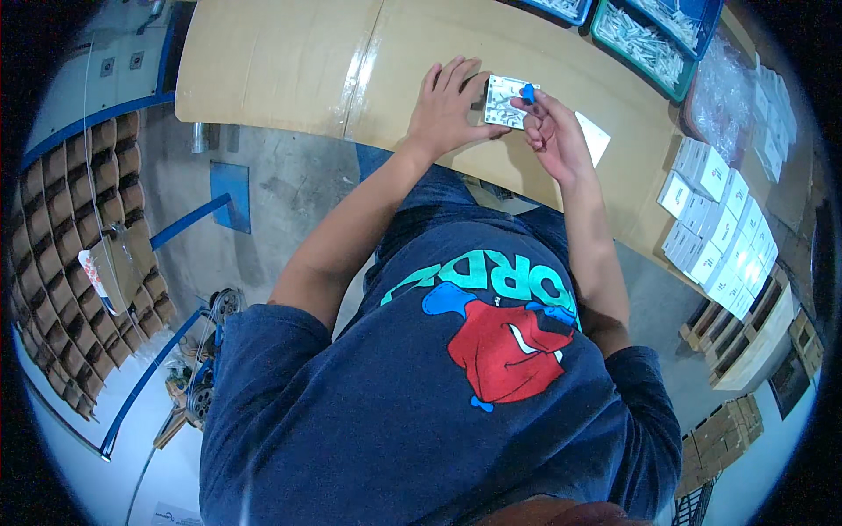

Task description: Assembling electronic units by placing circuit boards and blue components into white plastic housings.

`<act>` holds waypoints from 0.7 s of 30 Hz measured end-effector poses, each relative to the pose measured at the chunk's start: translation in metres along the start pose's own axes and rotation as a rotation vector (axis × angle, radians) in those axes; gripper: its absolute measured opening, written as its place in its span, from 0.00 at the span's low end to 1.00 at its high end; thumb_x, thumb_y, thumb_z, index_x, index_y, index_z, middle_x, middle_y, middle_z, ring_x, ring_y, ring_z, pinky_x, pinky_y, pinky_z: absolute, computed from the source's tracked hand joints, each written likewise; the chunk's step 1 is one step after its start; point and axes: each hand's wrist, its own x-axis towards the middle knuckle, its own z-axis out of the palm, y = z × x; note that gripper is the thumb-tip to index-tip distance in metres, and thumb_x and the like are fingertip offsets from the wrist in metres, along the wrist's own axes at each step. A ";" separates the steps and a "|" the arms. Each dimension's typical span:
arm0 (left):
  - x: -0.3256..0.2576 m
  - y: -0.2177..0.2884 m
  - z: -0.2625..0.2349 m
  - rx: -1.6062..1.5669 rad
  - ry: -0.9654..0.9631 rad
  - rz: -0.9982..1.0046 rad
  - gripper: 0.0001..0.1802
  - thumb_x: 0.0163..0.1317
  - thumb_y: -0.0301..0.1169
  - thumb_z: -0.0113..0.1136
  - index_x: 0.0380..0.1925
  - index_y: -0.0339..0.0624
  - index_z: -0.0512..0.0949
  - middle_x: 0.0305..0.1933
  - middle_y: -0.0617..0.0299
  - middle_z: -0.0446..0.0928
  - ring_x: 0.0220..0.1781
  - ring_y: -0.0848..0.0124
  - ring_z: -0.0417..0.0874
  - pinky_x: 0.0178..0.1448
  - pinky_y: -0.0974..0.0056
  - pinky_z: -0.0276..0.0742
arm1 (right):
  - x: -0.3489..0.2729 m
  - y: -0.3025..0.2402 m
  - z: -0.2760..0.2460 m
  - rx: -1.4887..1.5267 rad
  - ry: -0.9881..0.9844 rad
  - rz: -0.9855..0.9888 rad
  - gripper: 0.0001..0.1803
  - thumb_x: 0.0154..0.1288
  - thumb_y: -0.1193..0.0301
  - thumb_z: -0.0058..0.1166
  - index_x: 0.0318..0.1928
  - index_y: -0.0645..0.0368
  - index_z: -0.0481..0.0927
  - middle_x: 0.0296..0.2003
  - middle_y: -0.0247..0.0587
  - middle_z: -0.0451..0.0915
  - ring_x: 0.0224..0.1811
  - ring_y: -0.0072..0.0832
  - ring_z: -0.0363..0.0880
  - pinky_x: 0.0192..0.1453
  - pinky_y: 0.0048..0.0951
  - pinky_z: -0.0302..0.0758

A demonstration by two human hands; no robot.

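Observation:
A small white tray (496, 112) lies on the tan table in front of me, with several small pale pieces inside. My left hand (445, 110) is at its left side, fingers spread, the thumb along the near edge and the index finger by the left edge. Over the tray's right part, my right hand (557, 136) pinches a small blue piece (527, 93) between thumb and index finger. Its exact kind is too small to make out. Partly behind the right wrist lies a white card or sheet (596, 138).
Bins (605, 35) of slim white pieces stand at the far right of the table (272, 70). Beside them are clear plastic bags (724, 88) and stacked small white boxes (715, 219). A cardboard divider rack (83, 254) and pulley machinery (206, 377) stand left, a wooden pallet (745, 329) right.

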 end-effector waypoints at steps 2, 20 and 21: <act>0.000 -0.001 0.000 -0.003 0.000 -0.001 0.51 0.49 0.71 0.64 0.65 0.48 0.73 0.72 0.56 0.67 0.79 0.57 0.59 0.80 0.42 0.50 | 0.001 0.000 -0.001 0.043 -0.013 0.002 0.14 0.78 0.63 0.50 0.50 0.62 0.78 0.45 0.48 0.85 0.24 0.16 0.68 0.24 0.19 0.62; 0.001 0.002 -0.004 -0.057 0.028 0.007 0.49 0.48 0.65 0.70 0.64 0.46 0.72 0.72 0.54 0.67 0.78 0.56 0.62 0.79 0.40 0.53 | 0.006 0.009 -0.002 0.004 -0.177 -0.157 0.16 0.69 0.82 0.56 0.56 0.67 0.77 0.55 0.49 0.81 0.58 0.35 0.82 0.65 0.32 0.77; 0.001 0.003 -0.005 -0.055 0.031 0.008 0.49 0.49 0.65 0.70 0.64 0.46 0.72 0.72 0.55 0.67 0.78 0.56 0.62 0.79 0.40 0.53 | 0.005 0.008 0.000 -0.043 -0.144 -0.173 0.17 0.68 0.83 0.58 0.56 0.67 0.77 0.55 0.47 0.81 0.57 0.33 0.82 0.64 0.31 0.77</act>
